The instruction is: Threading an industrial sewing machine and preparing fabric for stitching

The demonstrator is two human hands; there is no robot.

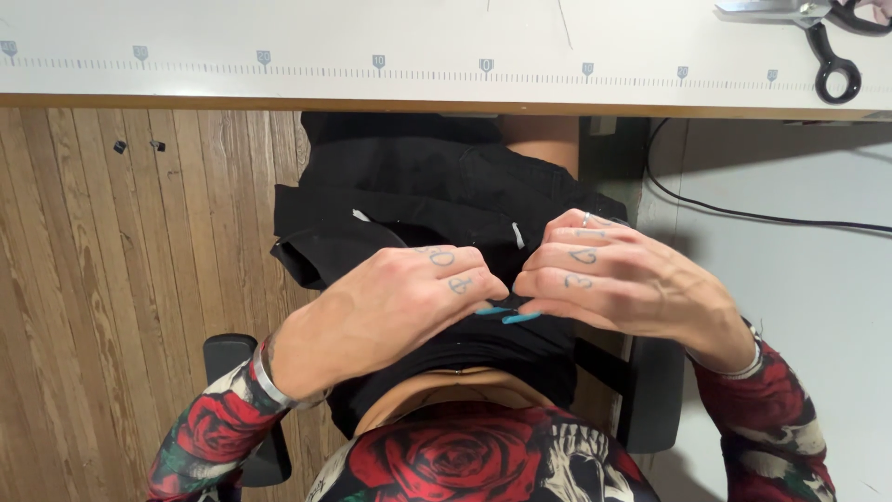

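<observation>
**Both hands pinched on black fabric in lap**

Left hand (390, 302) and right hand (613, 279) met fingertip to fingertip over the black fabric (418, 195) lying in the person's lap, near the middle of the view. Left fingers (469, 279) were curled in and closed — they appeared to pinch a fold of the fabric, though the exact grip point was hidden under the knuckles. Right fingers (557, 270) were likewise bent and closed, tips down on the same spot, long turquoise nails (520, 318) showing just below. A ring sat on one right finger.

The fabric spread from the hands toward the far side, bunched in folds, its far edge running under the table edge. A small white tag (518, 235) showed on it, just far of the right fingers.

Far across the top ran a white cutting table (279, 37) with a printed ruler strip along it. Black-handled scissors (818, 37) lay on it at far right, well apart from both hands. Left side — wooden plank floor (111, 279). Right side — a black cable (743, 216) across a pale floor. Rose-patterned sleeves (214, 428) covered both forearms, and a black chair armrest (232, 358) sat near the left wrist.
</observation>
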